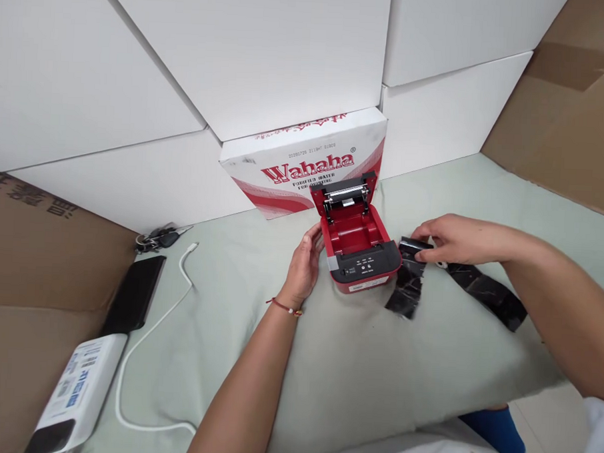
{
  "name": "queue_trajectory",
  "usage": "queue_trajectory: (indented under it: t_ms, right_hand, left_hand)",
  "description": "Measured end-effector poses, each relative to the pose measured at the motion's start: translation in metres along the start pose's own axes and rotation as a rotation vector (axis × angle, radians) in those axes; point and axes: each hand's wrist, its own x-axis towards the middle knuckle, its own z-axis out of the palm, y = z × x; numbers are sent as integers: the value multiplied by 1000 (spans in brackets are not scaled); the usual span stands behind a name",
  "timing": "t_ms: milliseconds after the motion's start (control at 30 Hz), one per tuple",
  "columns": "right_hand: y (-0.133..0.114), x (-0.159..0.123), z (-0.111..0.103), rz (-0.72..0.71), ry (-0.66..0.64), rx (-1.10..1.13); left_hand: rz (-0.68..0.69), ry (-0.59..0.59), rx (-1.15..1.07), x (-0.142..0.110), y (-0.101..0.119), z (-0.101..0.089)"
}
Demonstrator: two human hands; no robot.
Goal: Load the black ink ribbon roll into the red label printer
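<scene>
A small red and black label printer (364, 276) stands on the cloth with its lid (341, 196) raised, baring a red roll compartment (354, 232). My left hand (306, 263) rests along the printer's left side, fingers against it and partly hidden behind the body. To the right of the printer, my right hand (439, 238) pinches a small roll of black film (412, 245) between thumb and fingers. One loose length of the glossy black film (407, 288) hangs down beside the printer. Another black strip (486, 295) trails right, under my right forearm.
Behind the printer lies a white and red Wahaha water carton (305, 163) against white boxes (239, 57). At left are keys (164, 237), a black phone-like slab (135, 293), a white power-bank-like device (82, 384) and a white cable (141, 340). Cardboard (572, 111) stands at right.
</scene>
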Motion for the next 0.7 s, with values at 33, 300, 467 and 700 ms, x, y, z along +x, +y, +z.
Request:
queue_trajectory:
  t_ms: [33, 300, 467, 700]
  right_hand:
    - [1, 1, 6, 28, -83, 26]
    - [54, -29, 21, 127, 75, -10]
    - [84, -33, 33, 37, 53, 30]
    - [81, -57, 20, -6, 158, -34]
  left_hand:
    - [-1, 1, 2, 0, 1, 0]
    - [-13, 5, 56, -2, 2, -2]
    - [-17, 26, 81, -4, 3, 0]
    - [-14, 36, 93, -5, -1, -2]
